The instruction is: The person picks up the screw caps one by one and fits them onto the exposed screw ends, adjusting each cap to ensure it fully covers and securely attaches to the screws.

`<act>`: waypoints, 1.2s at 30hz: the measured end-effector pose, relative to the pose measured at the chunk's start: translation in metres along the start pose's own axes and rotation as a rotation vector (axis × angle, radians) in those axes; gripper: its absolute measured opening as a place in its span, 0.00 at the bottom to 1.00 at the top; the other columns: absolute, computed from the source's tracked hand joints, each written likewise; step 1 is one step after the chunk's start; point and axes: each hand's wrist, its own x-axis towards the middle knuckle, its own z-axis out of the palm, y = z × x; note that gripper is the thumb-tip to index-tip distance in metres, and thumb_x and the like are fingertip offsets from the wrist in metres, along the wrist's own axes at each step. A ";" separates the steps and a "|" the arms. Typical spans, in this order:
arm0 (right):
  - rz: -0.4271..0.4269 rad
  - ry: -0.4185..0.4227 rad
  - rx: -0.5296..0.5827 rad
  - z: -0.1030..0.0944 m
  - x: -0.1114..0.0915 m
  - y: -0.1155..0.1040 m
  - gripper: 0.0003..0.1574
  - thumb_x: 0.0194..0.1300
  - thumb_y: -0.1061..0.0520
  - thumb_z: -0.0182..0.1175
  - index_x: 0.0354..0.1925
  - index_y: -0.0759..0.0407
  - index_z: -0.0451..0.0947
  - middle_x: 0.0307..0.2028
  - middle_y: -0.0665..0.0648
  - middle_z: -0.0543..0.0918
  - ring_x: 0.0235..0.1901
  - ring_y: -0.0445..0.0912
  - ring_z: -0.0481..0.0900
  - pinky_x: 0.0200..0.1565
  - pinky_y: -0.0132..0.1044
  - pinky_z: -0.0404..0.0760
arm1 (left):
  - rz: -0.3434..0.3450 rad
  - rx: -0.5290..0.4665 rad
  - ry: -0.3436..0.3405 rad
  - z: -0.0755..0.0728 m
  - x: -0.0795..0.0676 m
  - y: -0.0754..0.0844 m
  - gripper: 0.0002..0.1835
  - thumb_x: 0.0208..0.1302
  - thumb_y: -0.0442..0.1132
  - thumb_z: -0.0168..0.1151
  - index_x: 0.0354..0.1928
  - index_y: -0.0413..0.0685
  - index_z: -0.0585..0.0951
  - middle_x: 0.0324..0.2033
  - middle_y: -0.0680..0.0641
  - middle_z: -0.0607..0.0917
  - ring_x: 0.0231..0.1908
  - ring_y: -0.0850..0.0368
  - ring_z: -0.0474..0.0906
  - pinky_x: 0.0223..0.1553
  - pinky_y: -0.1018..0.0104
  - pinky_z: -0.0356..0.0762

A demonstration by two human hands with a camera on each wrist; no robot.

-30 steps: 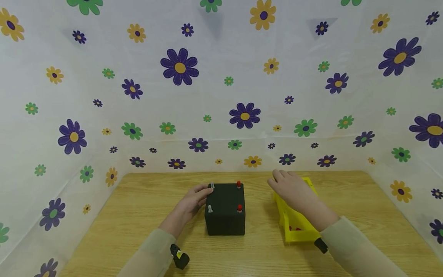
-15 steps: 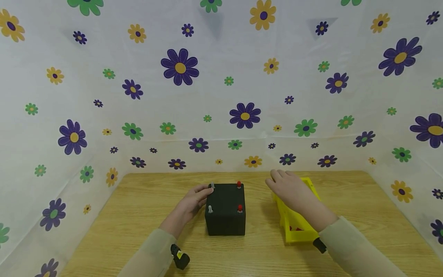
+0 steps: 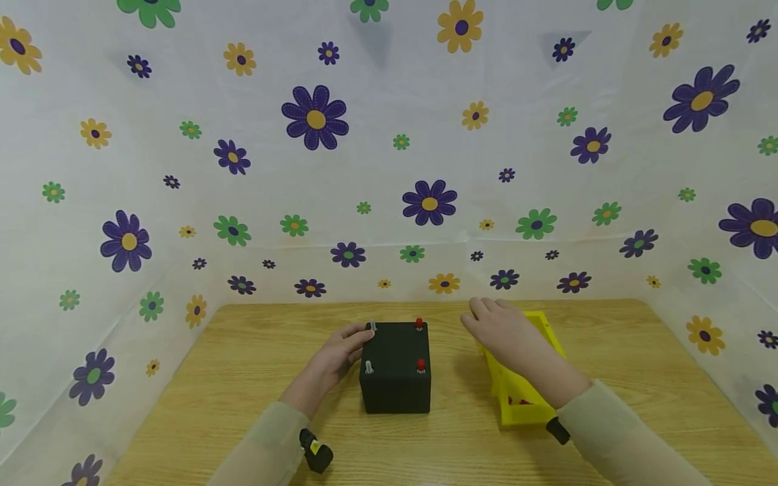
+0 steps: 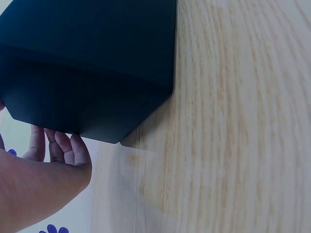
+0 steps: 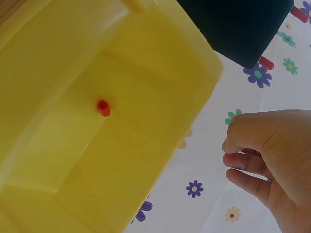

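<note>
A black box [image 3: 395,364] with toggle-switch-like levers stands on the table. Two levers on its right are red [image 3: 421,365]; two on its left are grey [image 3: 368,367]. My left hand [image 3: 335,352] grips the box's left side, thumb beside the far grey lever; in the left wrist view its fingers [image 4: 80,150] lie along the box. Over the left edge of a yellow bin [image 3: 527,413] hovers my right hand [image 3: 507,337], fingers curled with thumb and index close together. Whether something small is between them is hidden. A small red cap [image 5: 103,108] lies in the bin.
The wooden table [image 3: 267,378] is backed by a white flowered sheet [image 3: 371,175] that also hangs on both sides. A wrist camera [image 3: 316,451] hangs under the left sleeve, another [image 3: 558,430] under the right. The bin stands right of the box.
My right hand has drifted slightly left, from over the bin towards the black box. The left hand, the box and the bin have stayed where they were.
</note>
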 end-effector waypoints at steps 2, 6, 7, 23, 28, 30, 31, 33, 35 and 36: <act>-0.010 0.011 -0.008 0.000 0.000 0.000 0.26 0.57 0.64 0.81 0.48 0.58 0.77 0.41 0.57 0.78 0.38 0.49 0.76 0.43 0.36 0.84 | 0.002 -0.002 0.000 0.000 0.000 0.000 0.15 0.78 0.40 0.61 0.60 0.40 0.81 0.48 0.53 0.87 0.45 0.62 0.84 0.77 0.44 0.63; -0.016 0.021 -0.011 -0.002 0.001 -0.002 0.27 0.56 0.64 0.81 0.48 0.58 0.76 0.40 0.56 0.77 0.38 0.49 0.75 0.43 0.36 0.83 | 0.005 -0.002 0.003 0.000 0.000 0.000 0.17 0.77 0.40 0.61 0.61 0.38 0.80 0.48 0.53 0.87 0.46 0.62 0.84 0.77 0.45 0.64; -0.015 0.022 -0.007 -0.003 0.002 -0.002 0.28 0.56 0.64 0.82 0.48 0.58 0.76 0.40 0.56 0.76 0.38 0.49 0.75 0.43 0.36 0.83 | 0.005 0.000 0.004 0.000 0.001 -0.001 0.17 0.77 0.40 0.61 0.61 0.38 0.80 0.48 0.52 0.87 0.47 0.62 0.84 0.77 0.46 0.64; -0.023 0.028 0.007 -0.011 0.008 -0.007 0.30 0.53 0.62 0.84 0.48 0.57 0.77 0.40 0.56 0.77 0.39 0.49 0.75 0.42 0.36 0.82 | 0.003 0.001 -0.002 0.000 0.000 -0.001 0.18 0.77 0.41 0.61 0.62 0.39 0.79 0.49 0.52 0.88 0.46 0.62 0.84 0.78 0.44 0.63; -0.022 0.018 0.009 -0.012 0.011 -0.009 0.31 0.51 0.61 0.85 0.48 0.56 0.77 0.41 0.56 0.78 0.38 0.49 0.74 0.43 0.36 0.82 | 0.001 0.001 0.004 0.000 0.000 -0.002 0.19 0.78 0.41 0.61 0.63 0.37 0.78 0.51 0.51 0.87 0.48 0.61 0.84 0.78 0.44 0.63; -0.024 0.018 0.003 -0.012 0.012 -0.010 0.32 0.51 0.61 0.85 0.48 0.56 0.77 0.41 0.56 0.78 0.38 0.49 0.74 0.42 0.36 0.81 | -0.003 0.005 0.009 0.000 0.001 -0.003 0.20 0.78 0.41 0.61 0.64 0.37 0.78 0.53 0.49 0.87 0.50 0.59 0.84 0.79 0.43 0.62; -0.027 0.020 0.000 -0.012 0.013 -0.010 0.31 0.51 0.61 0.85 0.48 0.56 0.77 0.41 0.56 0.78 0.38 0.49 0.73 0.42 0.36 0.81 | -0.004 0.004 0.015 0.000 0.001 -0.003 0.20 0.77 0.41 0.61 0.64 0.36 0.78 0.54 0.48 0.87 0.52 0.57 0.84 0.79 0.43 0.62; -0.033 0.030 -0.005 -0.014 0.014 -0.010 0.31 0.51 0.61 0.85 0.48 0.56 0.77 0.40 0.56 0.77 0.38 0.48 0.73 0.41 0.35 0.80 | -0.004 0.004 0.016 0.001 0.002 -0.003 0.21 0.77 0.41 0.61 0.65 0.36 0.77 0.56 0.46 0.86 0.54 0.55 0.83 0.79 0.43 0.61; -0.040 0.045 -0.011 -0.014 0.015 -0.011 0.30 0.52 0.62 0.84 0.48 0.57 0.77 0.40 0.56 0.77 0.37 0.48 0.72 0.39 0.35 0.78 | -0.005 0.004 0.017 0.000 0.003 -0.003 0.22 0.78 0.41 0.60 0.66 0.35 0.77 0.57 0.46 0.86 0.56 0.53 0.83 0.80 0.43 0.61; -0.044 0.054 -0.016 -0.015 0.016 -0.011 0.30 0.53 0.62 0.84 0.47 0.57 0.77 0.39 0.56 0.76 0.36 0.48 0.71 0.38 0.34 0.77 | -0.005 0.004 0.016 0.000 0.003 -0.003 0.22 0.78 0.41 0.60 0.66 0.35 0.77 0.57 0.46 0.86 0.56 0.53 0.83 0.80 0.43 0.61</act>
